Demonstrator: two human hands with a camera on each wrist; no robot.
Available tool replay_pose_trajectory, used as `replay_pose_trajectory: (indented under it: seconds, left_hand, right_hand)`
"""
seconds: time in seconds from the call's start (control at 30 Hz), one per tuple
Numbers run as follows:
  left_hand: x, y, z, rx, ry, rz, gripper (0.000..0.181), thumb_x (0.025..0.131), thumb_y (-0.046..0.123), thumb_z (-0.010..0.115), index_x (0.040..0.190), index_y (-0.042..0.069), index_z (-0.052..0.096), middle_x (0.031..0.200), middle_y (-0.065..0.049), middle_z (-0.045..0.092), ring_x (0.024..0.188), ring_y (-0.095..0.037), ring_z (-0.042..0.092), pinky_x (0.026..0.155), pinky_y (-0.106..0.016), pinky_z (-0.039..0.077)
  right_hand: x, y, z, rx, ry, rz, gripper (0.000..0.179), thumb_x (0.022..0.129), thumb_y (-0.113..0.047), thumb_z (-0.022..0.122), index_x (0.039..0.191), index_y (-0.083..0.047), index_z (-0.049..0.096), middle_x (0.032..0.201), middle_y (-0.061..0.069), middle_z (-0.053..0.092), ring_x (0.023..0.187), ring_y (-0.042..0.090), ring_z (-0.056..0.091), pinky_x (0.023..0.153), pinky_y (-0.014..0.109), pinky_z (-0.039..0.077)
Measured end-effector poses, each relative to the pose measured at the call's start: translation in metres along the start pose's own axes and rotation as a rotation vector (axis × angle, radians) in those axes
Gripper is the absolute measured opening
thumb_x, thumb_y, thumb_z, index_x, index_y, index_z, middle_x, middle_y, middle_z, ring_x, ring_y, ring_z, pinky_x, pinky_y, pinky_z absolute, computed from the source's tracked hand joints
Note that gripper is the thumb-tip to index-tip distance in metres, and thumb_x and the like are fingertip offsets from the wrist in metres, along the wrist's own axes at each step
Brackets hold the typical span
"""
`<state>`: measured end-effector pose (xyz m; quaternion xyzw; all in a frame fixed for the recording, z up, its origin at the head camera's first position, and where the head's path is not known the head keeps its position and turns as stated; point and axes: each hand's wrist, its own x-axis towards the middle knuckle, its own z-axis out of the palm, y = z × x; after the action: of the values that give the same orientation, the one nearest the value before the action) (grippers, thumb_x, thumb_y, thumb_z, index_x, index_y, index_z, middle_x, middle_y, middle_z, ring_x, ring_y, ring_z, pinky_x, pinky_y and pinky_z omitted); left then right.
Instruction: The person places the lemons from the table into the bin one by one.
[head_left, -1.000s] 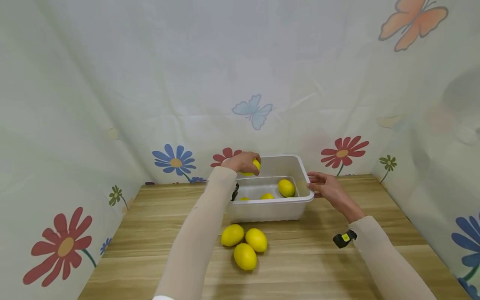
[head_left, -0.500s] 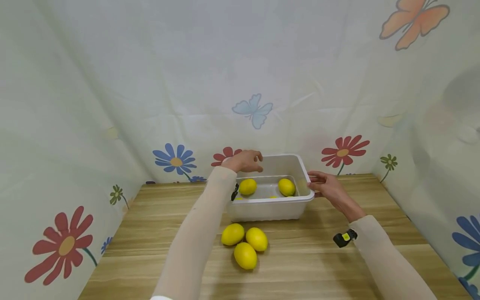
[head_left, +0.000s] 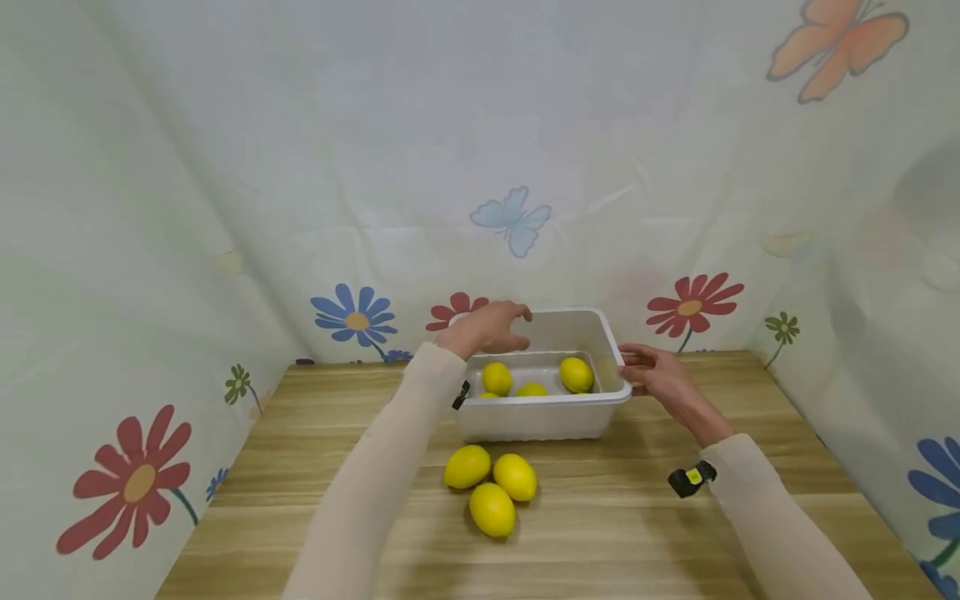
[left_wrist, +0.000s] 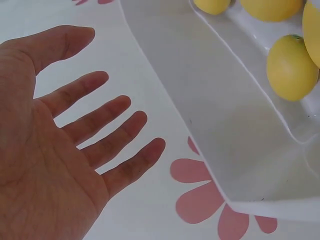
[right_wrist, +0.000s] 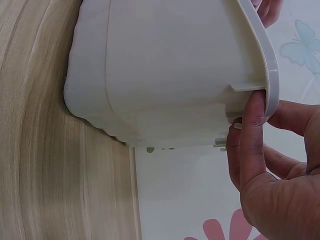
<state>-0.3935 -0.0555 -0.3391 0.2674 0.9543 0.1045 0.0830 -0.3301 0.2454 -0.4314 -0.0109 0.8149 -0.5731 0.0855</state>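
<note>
A white plastic tub [head_left: 536, 422] stands on the table with several yellow lemons inside, among them one lemon [head_left: 576, 374] at the right and another lemon [head_left: 497, 379] at the left. My left hand [head_left: 491, 327] is over the tub's left side in the head view. In the left wrist view that hand [left_wrist: 50, 160] has its fingers spread and holds nothing. At the tub's right end my right hand [head_left: 660, 377] grips the rim. The right wrist view shows its fingers [right_wrist: 252, 145] under the rim, with the thumb on the other side.
Three lemons lie together in front of the tub: a left lemon [head_left: 467, 467], a right lemon [head_left: 515, 477] and a near lemon [head_left: 492, 510]. Behind the wooden table [head_left: 600, 533] hangs a white curtain [head_left: 390, 167] with printed flowers and butterflies.
The left hand has let go of a lemon, which dropped into the tub. Lemons inside have shifted a little. The right hand keeps its place on the rim.
</note>
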Motion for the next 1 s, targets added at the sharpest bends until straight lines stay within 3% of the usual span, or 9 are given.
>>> replay_pose_trajectory:
  seconds: [0.37, 0.7, 0.83, 1.0]
  left_hand:
    - [-0.030, 0.006, 0.003, 0.047, 0.068, 0.030, 0.052, 0.092, 0.042, 0.062, 0.140, 0.029, 0.051, 0.152, 0.002, 0.043, 0.129, -0.020, 0.050, 0.107, -0.043, 0.048]
    - [-0.055, 0.005, 0.014, 0.104, 0.159, 0.150, 0.055, 0.094, 0.039, 0.061, 0.145, 0.024, 0.047, 0.151, -0.001, 0.046, 0.135, -0.022, 0.047, 0.113, -0.040, 0.042]
    - [-0.064, 0.003, 0.023, 0.120, 0.194, 0.165, 0.057, 0.094, 0.038, 0.062, 0.146, 0.024, 0.044, 0.150, 0.000, 0.046, 0.136, -0.021, 0.046, 0.115, -0.038, 0.039]
    - [-0.078, 0.004, 0.029, 0.071, 0.219, 0.168, 0.058, 0.093, 0.036, 0.064, 0.146, 0.024, 0.045, 0.150, -0.002, 0.045, 0.136, -0.022, 0.044, 0.115, -0.039, 0.039]
  right_hand:
    - [-0.002, 0.003, -0.001, 0.007, -0.005, -0.017, 0.058, 0.099, -0.021, 0.057, 0.151, -0.009, 0.036, 0.144, 0.023, 0.048, 0.122, 0.041, 0.055, 0.086, 0.030, 0.058]
    - [0.001, 0.003, 0.001, 0.018, -0.011, -0.001, 0.057, 0.099, -0.019, 0.056, 0.151, -0.008, 0.036, 0.145, 0.023, 0.047, 0.123, 0.043, 0.053, 0.085, 0.030, 0.059]
    - [0.002, 0.005, 0.000, 0.013, -0.015, -0.004, 0.058, 0.099, -0.020, 0.057, 0.151, -0.008, 0.035, 0.145, 0.024, 0.046, 0.124, 0.044, 0.053, 0.085, 0.030, 0.059]
    - [0.003, 0.003, -0.001, 0.016, -0.018, -0.015, 0.057, 0.099, -0.019, 0.056, 0.151, -0.008, 0.035, 0.146, 0.025, 0.046, 0.124, 0.043, 0.053, 0.086, 0.031, 0.059]
